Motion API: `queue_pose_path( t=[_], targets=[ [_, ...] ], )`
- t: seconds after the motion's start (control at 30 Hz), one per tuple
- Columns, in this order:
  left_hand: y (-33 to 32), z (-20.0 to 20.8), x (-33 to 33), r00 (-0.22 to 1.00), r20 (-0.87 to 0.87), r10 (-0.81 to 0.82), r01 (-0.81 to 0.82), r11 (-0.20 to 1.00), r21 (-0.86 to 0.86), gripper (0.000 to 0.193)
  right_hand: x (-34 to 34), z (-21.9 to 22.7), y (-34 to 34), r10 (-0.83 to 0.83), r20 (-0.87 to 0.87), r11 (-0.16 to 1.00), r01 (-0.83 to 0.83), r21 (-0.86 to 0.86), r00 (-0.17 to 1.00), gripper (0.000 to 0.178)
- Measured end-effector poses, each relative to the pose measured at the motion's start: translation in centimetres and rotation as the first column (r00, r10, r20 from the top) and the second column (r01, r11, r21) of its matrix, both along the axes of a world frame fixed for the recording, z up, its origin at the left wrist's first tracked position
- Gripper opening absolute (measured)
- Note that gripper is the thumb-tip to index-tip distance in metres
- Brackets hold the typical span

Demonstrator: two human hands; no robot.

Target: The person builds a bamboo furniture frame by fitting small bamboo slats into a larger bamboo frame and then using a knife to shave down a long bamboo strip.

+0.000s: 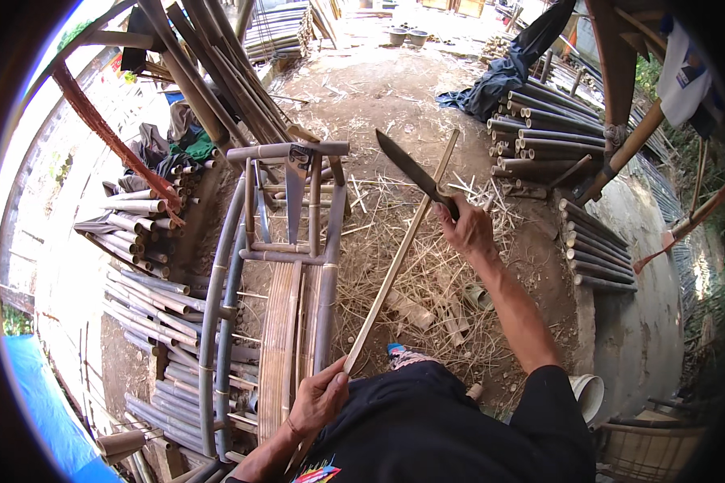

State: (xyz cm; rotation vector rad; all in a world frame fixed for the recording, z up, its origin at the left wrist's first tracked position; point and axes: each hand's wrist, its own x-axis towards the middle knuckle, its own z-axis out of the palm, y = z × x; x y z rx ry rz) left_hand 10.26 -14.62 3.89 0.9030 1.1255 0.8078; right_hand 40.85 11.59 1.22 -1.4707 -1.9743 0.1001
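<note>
My left hand [320, 398] grips the near end of a long, thin bamboo strip [403, 249] that slants away up to the right. My right hand [467, 229] is raised beside the strip's far part and holds a large dark-bladed knife [411, 171] by its handle, blade pointing up and left, apart from the strip. Below the strip the ground is strewn with bamboo shavings [427, 298].
A curved bamboo frame [282, 266] stands at my left, a hand saw [296, 189] hanging on its top bar. Stacks of cut bamboo poles lie at left [149, 298] and right [556, 137]. A concrete ledge [636, 322] and a white cup [588, 394] are at right.
</note>
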Motion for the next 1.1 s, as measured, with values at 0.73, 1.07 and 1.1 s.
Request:
queue_pose_path(
  t=[0.73, 1.07, 1.1],
  targets=[
    [-0.9, -8.8, -11.3, 0.591, -0.737, 0.329, 0.113, 0.871, 0.479, 0.032, 5.9, -0.8, 3.3, -0.403, -0.699, 0.836, -0.073, -0.543, 0.59, 0.056],
    [18.1, -2.3, -3.9, 0.839, -0.031, 0.543, -0.459, 0.737, 0.497, 0.024, -17.2, -4.0, -8.6, -0.546, -0.815, 0.526, -0.677, -0.515, 0.196, 0.029],
    [17.8, -2.1, -1.7, 0.85, 0.126, 0.511, -0.513, 0.749, 0.42, 0.026, -17.2, -3.4, -7.8, -0.542, -0.834, 0.623, -0.617, -0.481, 0.102, 0.028]
  ],
)
